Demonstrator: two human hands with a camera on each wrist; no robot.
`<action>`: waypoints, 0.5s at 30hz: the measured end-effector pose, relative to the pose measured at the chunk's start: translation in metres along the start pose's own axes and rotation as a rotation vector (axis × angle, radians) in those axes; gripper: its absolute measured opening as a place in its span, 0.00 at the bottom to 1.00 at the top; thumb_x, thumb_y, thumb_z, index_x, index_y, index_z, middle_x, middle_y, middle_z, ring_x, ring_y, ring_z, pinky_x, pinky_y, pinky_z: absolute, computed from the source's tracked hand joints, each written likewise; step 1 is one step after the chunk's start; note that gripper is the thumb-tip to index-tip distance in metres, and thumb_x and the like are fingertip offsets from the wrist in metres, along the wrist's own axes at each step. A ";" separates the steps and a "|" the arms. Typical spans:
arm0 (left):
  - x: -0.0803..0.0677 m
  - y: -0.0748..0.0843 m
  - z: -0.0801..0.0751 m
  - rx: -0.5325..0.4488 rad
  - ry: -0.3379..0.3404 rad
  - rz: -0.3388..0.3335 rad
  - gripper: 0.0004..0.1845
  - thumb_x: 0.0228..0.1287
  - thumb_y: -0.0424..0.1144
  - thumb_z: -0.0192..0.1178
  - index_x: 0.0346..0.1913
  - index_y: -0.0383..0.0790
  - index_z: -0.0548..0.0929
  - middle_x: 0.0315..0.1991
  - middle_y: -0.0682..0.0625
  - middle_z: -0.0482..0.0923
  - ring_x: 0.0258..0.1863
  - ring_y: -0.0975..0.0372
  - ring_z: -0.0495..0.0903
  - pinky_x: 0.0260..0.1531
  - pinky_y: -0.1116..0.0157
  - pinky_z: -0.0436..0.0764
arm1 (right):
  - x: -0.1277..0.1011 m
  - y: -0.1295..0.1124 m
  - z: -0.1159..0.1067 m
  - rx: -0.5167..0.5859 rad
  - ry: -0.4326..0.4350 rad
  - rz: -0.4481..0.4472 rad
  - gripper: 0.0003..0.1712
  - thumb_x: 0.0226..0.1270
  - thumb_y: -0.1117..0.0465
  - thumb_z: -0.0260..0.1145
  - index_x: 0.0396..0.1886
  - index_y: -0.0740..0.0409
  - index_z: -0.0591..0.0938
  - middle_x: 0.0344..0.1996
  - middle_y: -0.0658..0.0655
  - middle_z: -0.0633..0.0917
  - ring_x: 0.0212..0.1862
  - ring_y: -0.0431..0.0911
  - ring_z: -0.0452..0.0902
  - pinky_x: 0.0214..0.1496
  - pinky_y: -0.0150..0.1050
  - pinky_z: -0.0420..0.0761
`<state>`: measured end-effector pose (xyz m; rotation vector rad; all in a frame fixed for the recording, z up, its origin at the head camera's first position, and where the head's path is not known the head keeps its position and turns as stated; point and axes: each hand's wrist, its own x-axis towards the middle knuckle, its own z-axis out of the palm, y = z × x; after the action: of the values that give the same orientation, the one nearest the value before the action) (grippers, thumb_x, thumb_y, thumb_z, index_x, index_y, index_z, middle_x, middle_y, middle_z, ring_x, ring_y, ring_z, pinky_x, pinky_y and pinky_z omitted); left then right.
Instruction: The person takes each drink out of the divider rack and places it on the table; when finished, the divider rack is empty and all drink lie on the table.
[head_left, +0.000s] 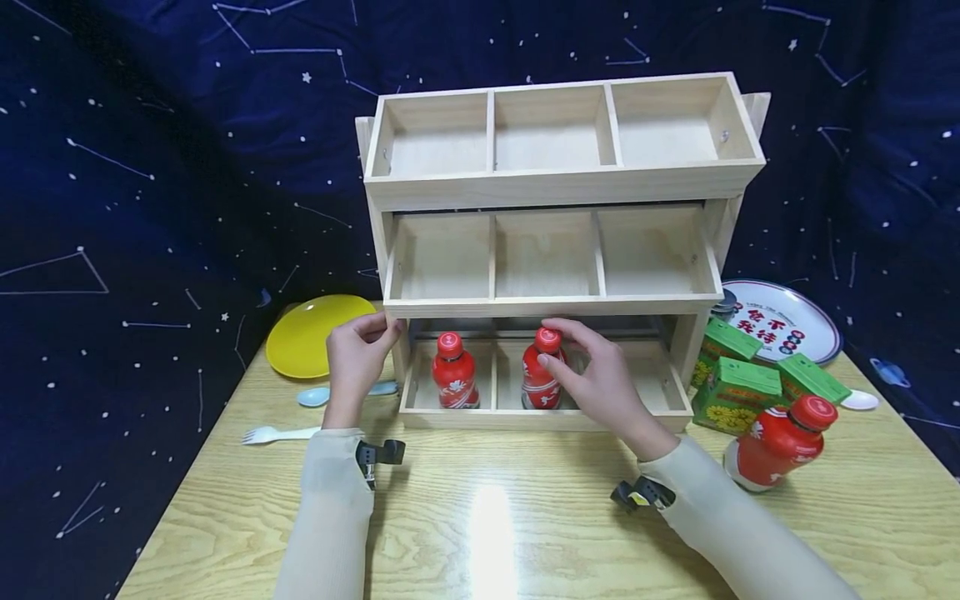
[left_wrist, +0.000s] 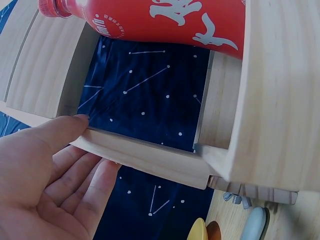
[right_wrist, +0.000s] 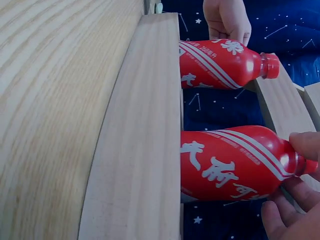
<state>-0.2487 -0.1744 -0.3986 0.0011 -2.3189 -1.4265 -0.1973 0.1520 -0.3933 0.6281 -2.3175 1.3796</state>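
A three-tier wooden shelf rack (head_left: 555, 187) stands on a light wooden table (head_left: 480, 517) in front of a dark blue star-patterned cloth (head_left: 150, 167). The right hand (head_left: 600, 379) reaches into the bottom tier and holds a red bottle (head_left: 542, 372) that stands upright in the middle compartment; its thumb and fingers curl around the bottle's neck and cap, and the right wrist view shows a fingertip (right_wrist: 306, 145) pressed against the neck just below the cap. A second red bottle (head_left: 453, 372) stands upright in the left compartment of the same tier, just beside the first one, with a wooden divider between them. The left hand (head_left: 358, 354) rests at the rack's front left corner, where its thumb lies on the edge of the middle shelf and its fingers curl loosely against the left upright; from the left wrist view the fingers look nearly straight, so it steadies the rack more than it clamps it. The two upper tiers show bare wooden compartments. To the right of the rack lie a third red bottle (head_left: 780, 442) on its side, green drink cartons (head_left: 738, 392) and a printed round plate (head_left: 783, 321). To the left are a yellow plate (head_left: 315, 333), a pale blue spoon (head_left: 318, 396) and a white plastic fork (head_left: 273, 434).
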 end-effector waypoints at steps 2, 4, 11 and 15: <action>0.000 0.001 0.000 0.000 0.001 -0.007 0.17 0.60 0.45 0.71 0.49 0.39 0.88 0.37 0.47 0.87 0.36 0.59 0.85 0.40 0.62 0.85 | 0.000 0.002 0.002 0.012 0.010 0.003 0.30 0.58 0.71 0.74 0.61 0.56 0.78 0.51 0.54 0.83 0.49 0.46 0.80 0.49 0.47 0.83; 0.000 0.001 0.000 0.000 0.002 -0.013 0.18 0.60 0.45 0.71 0.49 0.39 0.88 0.37 0.47 0.87 0.36 0.59 0.85 0.41 0.62 0.85 | 0.001 0.003 0.003 0.026 0.026 -0.007 0.29 0.57 0.72 0.74 0.60 0.57 0.78 0.50 0.55 0.83 0.48 0.47 0.80 0.49 0.41 0.83; 0.000 0.002 0.000 0.003 -0.003 -0.009 0.19 0.59 0.47 0.71 0.50 0.39 0.88 0.38 0.46 0.87 0.37 0.58 0.85 0.41 0.62 0.85 | -0.002 0.006 0.010 0.074 0.103 -0.041 0.29 0.54 0.75 0.74 0.58 0.59 0.80 0.50 0.57 0.84 0.48 0.48 0.80 0.50 0.29 0.80; -0.001 0.001 0.000 0.003 0.002 -0.017 0.20 0.59 0.47 0.71 0.50 0.39 0.88 0.38 0.46 0.87 0.37 0.58 0.85 0.41 0.62 0.85 | -0.002 -0.010 0.009 0.100 0.141 -0.089 0.27 0.52 0.80 0.73 0.54 0.67 0.81 0.47 0.62 0.83 0.45 0.49 0.80 0.49 0.29 0.80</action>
<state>-0.2478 -0.1741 -0.3980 0.0225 -2.3250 -1.4303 -0.1906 0.1407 -0.3913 0.6344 -2.0964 1.4572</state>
